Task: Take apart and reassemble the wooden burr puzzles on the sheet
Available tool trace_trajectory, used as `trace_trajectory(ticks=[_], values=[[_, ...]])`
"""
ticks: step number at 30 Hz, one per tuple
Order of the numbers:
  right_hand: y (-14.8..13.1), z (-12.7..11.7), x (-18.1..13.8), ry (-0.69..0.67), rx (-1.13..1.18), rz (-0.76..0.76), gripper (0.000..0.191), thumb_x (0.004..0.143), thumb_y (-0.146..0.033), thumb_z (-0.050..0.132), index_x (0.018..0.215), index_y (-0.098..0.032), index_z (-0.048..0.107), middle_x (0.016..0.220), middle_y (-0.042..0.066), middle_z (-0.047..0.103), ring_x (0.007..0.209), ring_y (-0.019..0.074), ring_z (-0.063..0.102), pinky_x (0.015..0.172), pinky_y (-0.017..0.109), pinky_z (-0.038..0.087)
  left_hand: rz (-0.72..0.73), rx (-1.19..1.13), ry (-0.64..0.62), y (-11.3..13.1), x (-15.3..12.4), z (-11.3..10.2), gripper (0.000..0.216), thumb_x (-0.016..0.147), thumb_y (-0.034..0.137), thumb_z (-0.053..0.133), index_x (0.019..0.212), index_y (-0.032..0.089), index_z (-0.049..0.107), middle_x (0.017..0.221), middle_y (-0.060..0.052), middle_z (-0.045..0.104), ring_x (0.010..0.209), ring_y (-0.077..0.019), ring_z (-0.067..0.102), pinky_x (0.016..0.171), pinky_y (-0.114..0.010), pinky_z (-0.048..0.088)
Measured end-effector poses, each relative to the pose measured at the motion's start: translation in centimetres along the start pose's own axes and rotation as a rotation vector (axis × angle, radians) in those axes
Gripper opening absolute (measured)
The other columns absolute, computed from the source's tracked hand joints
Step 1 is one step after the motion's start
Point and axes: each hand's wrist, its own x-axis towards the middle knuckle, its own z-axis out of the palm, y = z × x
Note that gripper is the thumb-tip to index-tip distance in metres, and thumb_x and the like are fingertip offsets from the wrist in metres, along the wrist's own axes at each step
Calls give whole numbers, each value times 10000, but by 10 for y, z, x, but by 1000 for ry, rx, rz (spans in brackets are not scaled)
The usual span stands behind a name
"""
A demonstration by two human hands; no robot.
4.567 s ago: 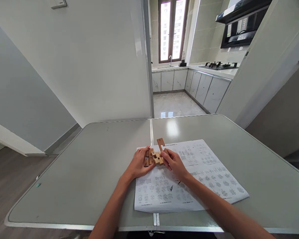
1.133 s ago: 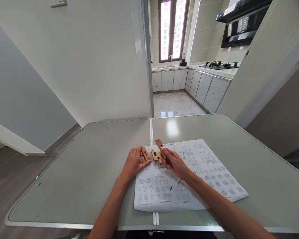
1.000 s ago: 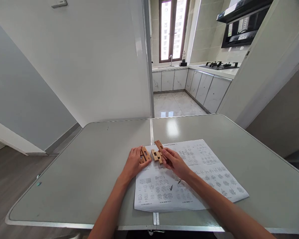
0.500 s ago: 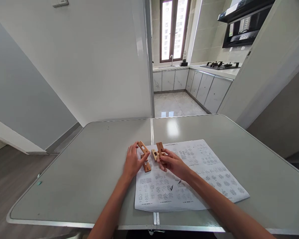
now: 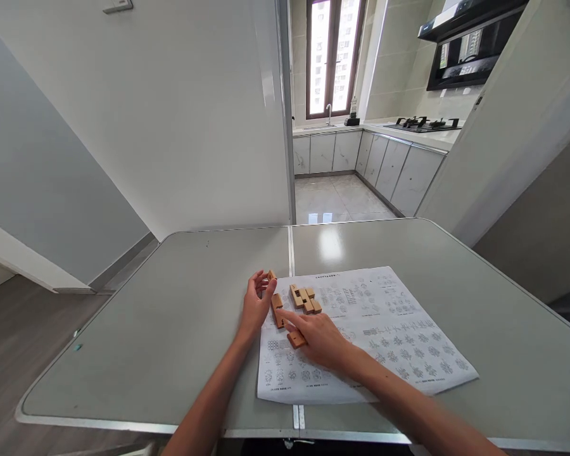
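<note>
My left hand is closed on a notched wooden puzzle piece, mostly hidden by the fingers. A reddish-brown wooden puzzle piece sticks out from under my right hand, gripped in its curled fingers. The right index finger stretches out to a brown notched block lying at the left side of the printed sheet; it appears to touch it. Just beyond the right hand, several pale wooden pieces lie close together on the paper.
The sheet, covered with small line drawings, lies on a grey folding table with a metal seam down its middle. A white wall rises behind on the left. Past the doorway is a kitchen with a gas hob.
My right hand has moved down and left with its brown piece, uncovering the pale pieces. The piece in my left hand has been turned and lifted off the brown block.
</note>
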Motion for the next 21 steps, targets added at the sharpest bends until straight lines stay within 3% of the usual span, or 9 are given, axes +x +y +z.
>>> trace_trajectory(ticks=[3, 5, 9, 11, 14, 17, 21], values=[[0, 6, -1, -37, -162, -4, 527, 994, -267, 527, 1516, -265, 457, 919, 106, 768, 706, 245, 665, 608, 308, 333, 1, -60, -3, -1, 0, 1, 568, 901, 568, 686, 1312, 200, 551, 1348, -149, 637, 1237, -279, 614, 1064, -441, 466], [2, 8, 0, -47, -209, 10, 515, 991, -287, 549, 1499, -258, 469, 885, 112, 773, 696, 256, 673, 603, 315, 328, 2, -74, 0, -1, -1, 1, 544, 896, 552, 701, 1291, 201, 568, 1340, -146, 643, 1236, -279, 615, 1061, -438, 466], [5, 7, 1, -33, -189, -4, 373, 939, -272, 642, 1307, -278, 579, 841, 84, 765, 664, 242, 655, 593, 308, 291, 5, -52, -4, 1, -2, 1, 537, 891, 540, 712, 1284, 202, 574, 1340, -143, 641, 1232, -280, 615, 1051, -434, 473], [5, 8, 1, -4, -164, -15, 250, 942, -346, 661, 1173, -271, 605, 820, 69, 752, 630, 221, 630, 579, 301, 266, 7, -43, -7, 1, -2, 1, 542, 890, 547, 707, 1285, 201, 572, 1346, -145, 635, 1236, -283, 613, 1049, -435, 475], [4, 10, 0, 12, -180, -4, 226, 938, -445, 650, 1021, -246, 583, 802, 58, 727, 598, 199, 594, 562, 296, 229, 9, -52, -23, 1, -2, 1, 567, 883, 558, 710, 1298, 202, 564, 1372, -147, 620, 1260, -285, 598, 1056, -435, 469], [2, 11, 0, 6, -210, 33, 203, 853, -330, 688, 964, -235, 547, 813, 45, 711, 608, 192, 586, 560, 291, 217, -23, -142, -55, 2, -3, 0, 599, 876, 586, 705, 1314, 201, 565, 1363, -142, 633, 1234, -273, 611, 1047, -421, 476], [0, 11, 0, -23, -199, 65, 281, 770, -247, 671, 1014, -220, 535, 823, 36, 713, 622, 202, 600, 553, 293, 220, -137, -444, -131, 4, -3, -1, 582, 912, 651, 615, 1244, 172, 627, 1220, -135, 706, 1069, -241, 670, 973, -394, 522]])
